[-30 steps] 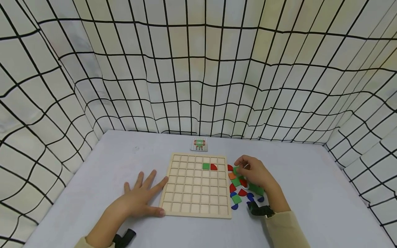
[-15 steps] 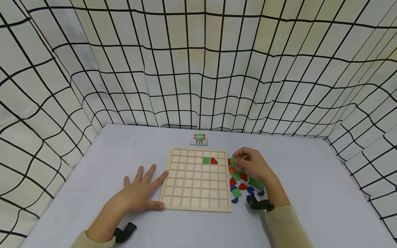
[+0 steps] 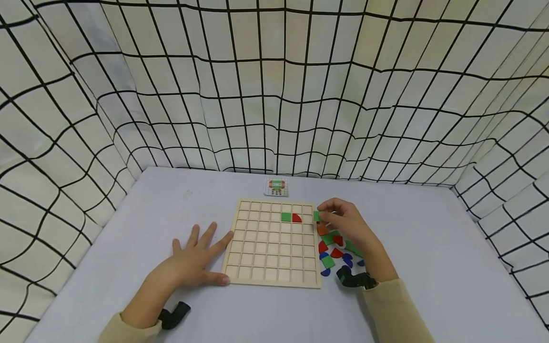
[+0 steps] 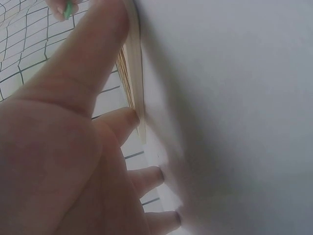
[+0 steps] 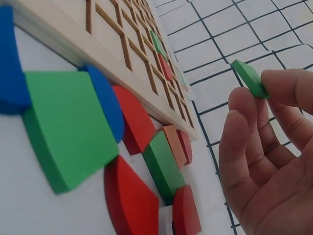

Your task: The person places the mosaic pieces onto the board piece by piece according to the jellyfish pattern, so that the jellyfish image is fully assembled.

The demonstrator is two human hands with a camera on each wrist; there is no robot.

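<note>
Pinching a green piece [image 5: 248, 77], the right hand [image 3: 345, 220] hovers at two o'clock of the board [image 3: 272, 248], left hand [image 3: 192, 265] spread at nine.

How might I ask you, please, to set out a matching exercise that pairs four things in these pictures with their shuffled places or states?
Things
1. Picture card
2. Wooden board
3. Left hand
4. Raised green piece

Places or states
A. Pinched in the grip of the right hand
B. Fingers spread, at the board's left edge
C. On the table, beyond the board's far edge
D. Has a green square and a red piece in its cells

Right pairs: 1-C, 2-D, 3-B, 4-A
</note>
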